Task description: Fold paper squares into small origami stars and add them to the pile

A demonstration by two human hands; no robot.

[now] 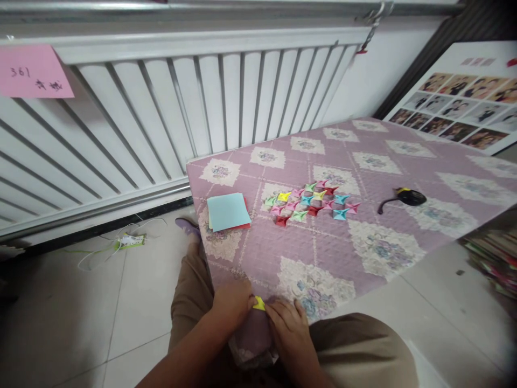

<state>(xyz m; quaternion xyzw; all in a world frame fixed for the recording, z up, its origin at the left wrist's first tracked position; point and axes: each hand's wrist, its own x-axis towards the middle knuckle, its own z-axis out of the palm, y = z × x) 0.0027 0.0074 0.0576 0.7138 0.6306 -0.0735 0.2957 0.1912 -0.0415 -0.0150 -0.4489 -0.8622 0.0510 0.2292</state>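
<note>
A small yellow folded paper piece is between my hands at the near edge of the table. My left hand has its fingers curled, pinching the paper's left side. On the other side, the fingertips of my right hand press together on its right edge. Farther up the table stand several small folded paper pieces in loose rows, coloured red, pink, green, blue and yellow. To their left lies a stack of square paper sheets, light blue on top with a red edge showing below.
A purple floral cloth covers the table. Black sunglasses lie at its right. A white radiator runs along the far side, and a photo board leans at the back right. A cable and green-white box lie on the floor.
</note>
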